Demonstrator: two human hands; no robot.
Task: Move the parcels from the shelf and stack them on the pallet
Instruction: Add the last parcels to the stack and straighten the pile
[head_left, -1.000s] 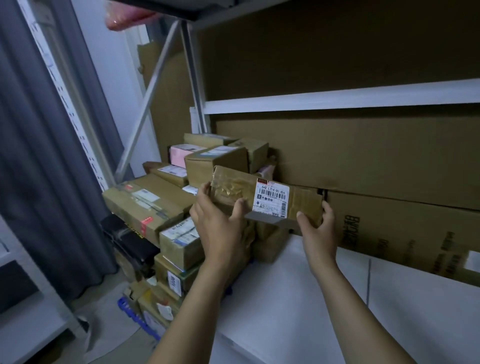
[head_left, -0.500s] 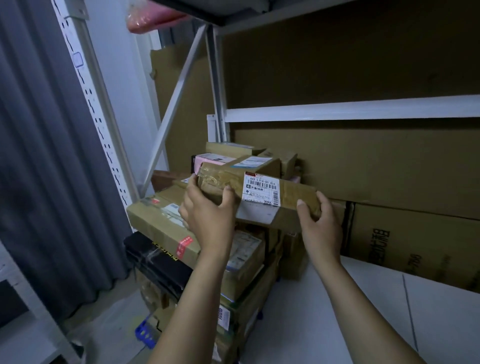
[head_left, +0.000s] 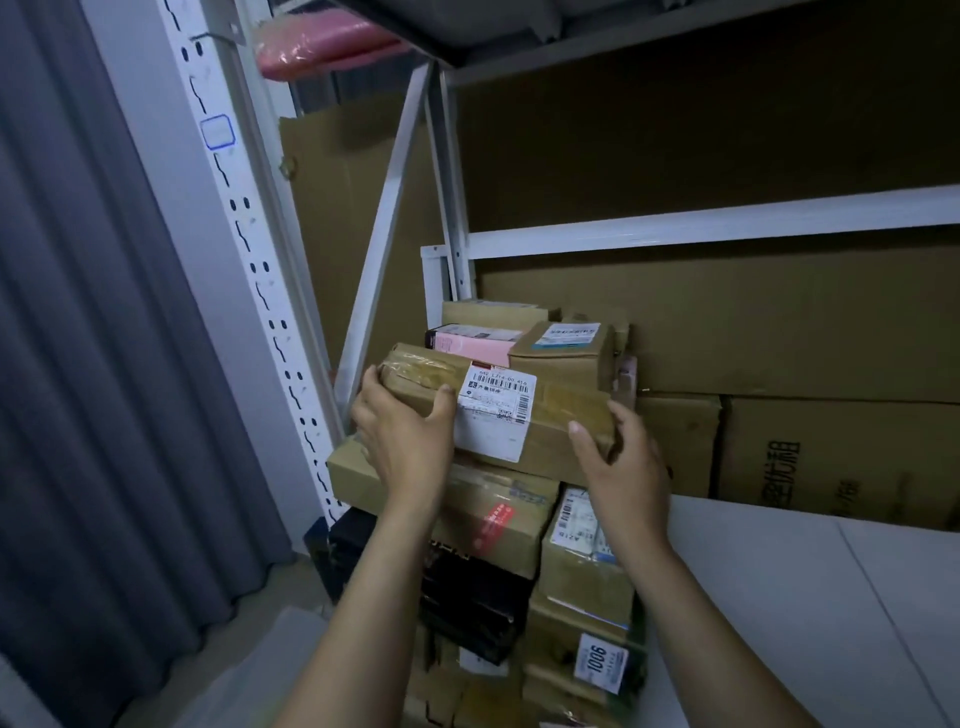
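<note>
Parcel: a long brown cardboard box wrapped in clear tape, with a white barcode label (head_left: 496, 413), is held level above a stack of parcels (head_left: 524, 525), close over the top boxes.
Left hand: the left hand (head_left: 402, 441) is closed on the box's left end, thumb laid over the top edge.
Right hand: the right hand (head_left: 626, 467) is clasped on the right end, thumb forward on the near face.
Stack: mixed brown cartons, a black box (head_left: 467, 597) and a pink-and-white box (head_left: 475, 340) are piled at the left end of the white metal shelving (head_left: 701, 228); the pallet itself cannot be made out.
Backdrop: flat brown cardboard sheets (head_left: 779, 338) are leaned along the rear edge of the white shelf board (head_left: 779, 597).
Risk: the taped surface is judged slippery, so a loosened grip at either end could let the box tip.
Risk: if it is set down off-centre, the uneven pile could be pushed toward the grey curtain (head_left: 104, 364).
</note>
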